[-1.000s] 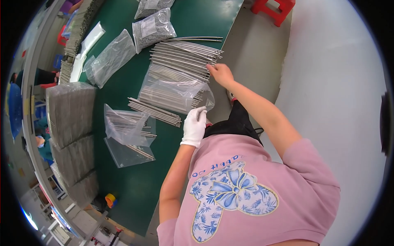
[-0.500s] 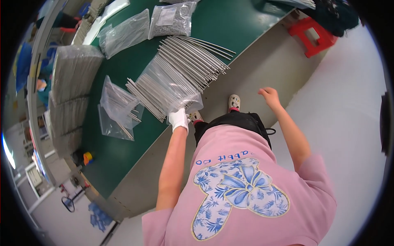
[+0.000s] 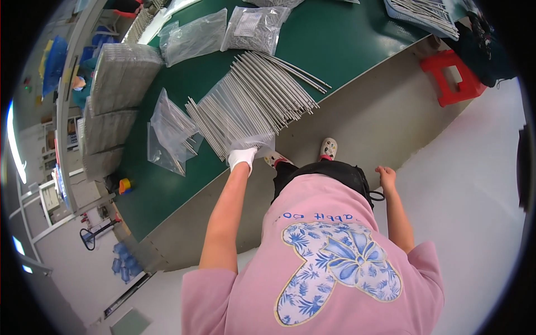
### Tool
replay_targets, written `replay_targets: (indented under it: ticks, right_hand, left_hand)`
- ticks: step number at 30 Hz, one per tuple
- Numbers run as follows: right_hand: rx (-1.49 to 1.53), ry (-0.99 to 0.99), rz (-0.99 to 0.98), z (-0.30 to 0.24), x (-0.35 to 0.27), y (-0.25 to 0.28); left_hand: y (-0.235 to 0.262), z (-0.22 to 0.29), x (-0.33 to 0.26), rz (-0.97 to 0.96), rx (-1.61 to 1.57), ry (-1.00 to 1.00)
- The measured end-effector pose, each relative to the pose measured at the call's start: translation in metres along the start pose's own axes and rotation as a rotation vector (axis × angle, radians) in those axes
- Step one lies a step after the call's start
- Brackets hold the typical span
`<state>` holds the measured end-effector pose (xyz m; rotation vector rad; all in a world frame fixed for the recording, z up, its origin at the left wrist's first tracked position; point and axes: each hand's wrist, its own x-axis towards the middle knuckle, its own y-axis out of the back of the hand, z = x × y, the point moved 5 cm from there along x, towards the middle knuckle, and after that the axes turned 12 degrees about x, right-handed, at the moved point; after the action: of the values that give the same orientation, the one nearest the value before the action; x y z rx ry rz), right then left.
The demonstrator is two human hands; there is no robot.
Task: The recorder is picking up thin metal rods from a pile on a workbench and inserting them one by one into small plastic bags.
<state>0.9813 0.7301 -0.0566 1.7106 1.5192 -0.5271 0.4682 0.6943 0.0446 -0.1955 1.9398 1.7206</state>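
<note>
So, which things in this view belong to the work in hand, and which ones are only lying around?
Probably part of the work:
clear bag at the gloved left hand
loose metal rods beside it
small bag with a few rods

Probably only lying around:
red stool
yellow-orange roll
blue bottles on the floor

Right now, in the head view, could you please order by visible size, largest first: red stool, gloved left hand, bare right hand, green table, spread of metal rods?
1. Green table
2. Spread of metal rods
3. Red stool
4. Gloved left hand and bare right hand: too close to rank surely.
</note>
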Motion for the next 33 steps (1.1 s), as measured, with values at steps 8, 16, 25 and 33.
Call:
replay_targets:
  ticks: [8,16,25,33]
  right_hand:
    - [-0.007,0.013,-0.062,-0.009,0.019,0.009]
    - [-0.174,0.182,-0.100,-0.036,0.050,0.001]
    - [-0.056,0.104,-0.120,-0.029,0.042,0.016]
    - [-0.007,0.161,0.000,0.023,0.050,0.038]
  left_hand:
    - [-0.010,0.010,0.002,-0.013,-0.468,-0.015]
    - [0.002,0.017,-0.042,0.181,-0.204,0.220]
    - [-0.022,0.011,-0.009,0.180,-0.103,0.269]
    - [0.005,0.010,-0.014,0.042,-0.235,0.101]
